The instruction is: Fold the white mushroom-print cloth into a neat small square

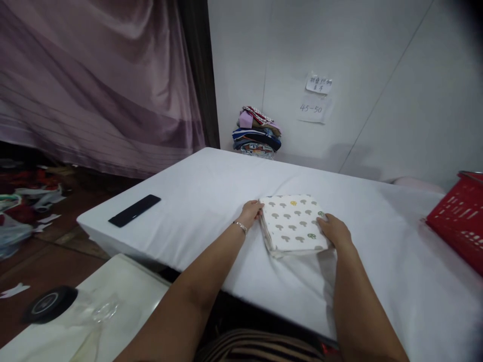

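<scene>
A folded white cloth printed with grey mushrooms and a few green and yellow ones is between my two hands, over the white-covered table. My left hand grips its far left corner, with the fingertips curled against the folded edge. At the right edge, my right hand has its thumb on top, and its other fingers are hidden beneath the cloth. Several layers show along the left side of the fold. The near edge seems slightly raised, with a shadow under it.
A dark flat slab lies at the table's left end. Folded fabrics are stacked by the wall behind. A red basket stands at the right. Near left, a white surface holds a black round object.
</scene>
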`<act>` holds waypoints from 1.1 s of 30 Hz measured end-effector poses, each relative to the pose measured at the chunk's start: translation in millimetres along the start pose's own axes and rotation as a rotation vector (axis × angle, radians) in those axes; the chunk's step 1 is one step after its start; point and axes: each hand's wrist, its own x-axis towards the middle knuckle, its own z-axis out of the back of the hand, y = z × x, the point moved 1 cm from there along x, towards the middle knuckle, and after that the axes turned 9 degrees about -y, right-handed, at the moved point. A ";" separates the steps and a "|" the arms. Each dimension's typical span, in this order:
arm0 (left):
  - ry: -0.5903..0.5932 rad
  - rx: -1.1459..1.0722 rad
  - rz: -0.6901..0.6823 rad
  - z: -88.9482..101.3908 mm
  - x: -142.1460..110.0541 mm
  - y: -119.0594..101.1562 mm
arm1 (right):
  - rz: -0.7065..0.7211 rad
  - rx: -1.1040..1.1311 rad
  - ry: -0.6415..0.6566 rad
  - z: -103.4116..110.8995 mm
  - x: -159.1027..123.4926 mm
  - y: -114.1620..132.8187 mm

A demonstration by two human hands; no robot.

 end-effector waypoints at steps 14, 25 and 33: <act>0.113 0.249 -0.091 9.8 -74.7 30.3 | -0.038 0.049 -0.013 3.2 -3.3 -0.4; 0.136 0.227 -0.111 10.7 -71.6 43.6 | -0.036 0.061 -0.030 2.7 -2.1 -1.3; 0.109 0.216 -0.133 10.9 -72.3 45.6 | -0.026 0.081 -0.039 13.1 -8.5 4.8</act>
